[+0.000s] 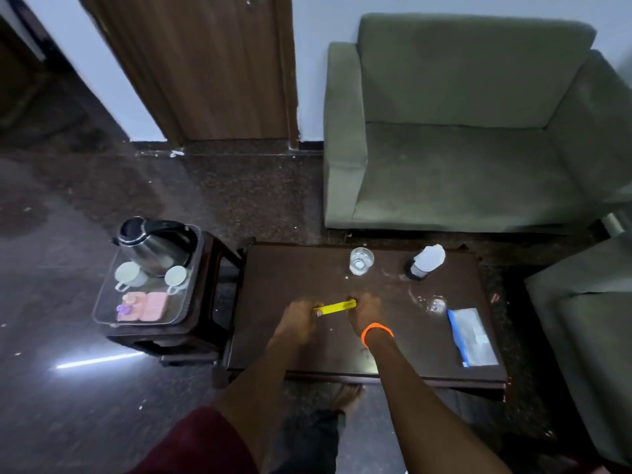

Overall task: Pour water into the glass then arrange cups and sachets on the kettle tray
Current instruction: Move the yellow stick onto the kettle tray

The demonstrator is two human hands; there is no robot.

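the sachet [336, 307] was bright yellow, the wristband [376, 331] orange, the two cups [128, 273] white, the tray sachets [143, 306] pink, the sofa [461, 131] grey-green.

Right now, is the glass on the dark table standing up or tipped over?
Upright. The glass shows its round rim facing the camera, with its base planted on the dark table. It looks clear inside; how much water it holds, I cannot tell.

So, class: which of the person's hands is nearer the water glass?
Right. The right hand is just below the glass; the left hand sits farther, down-left.
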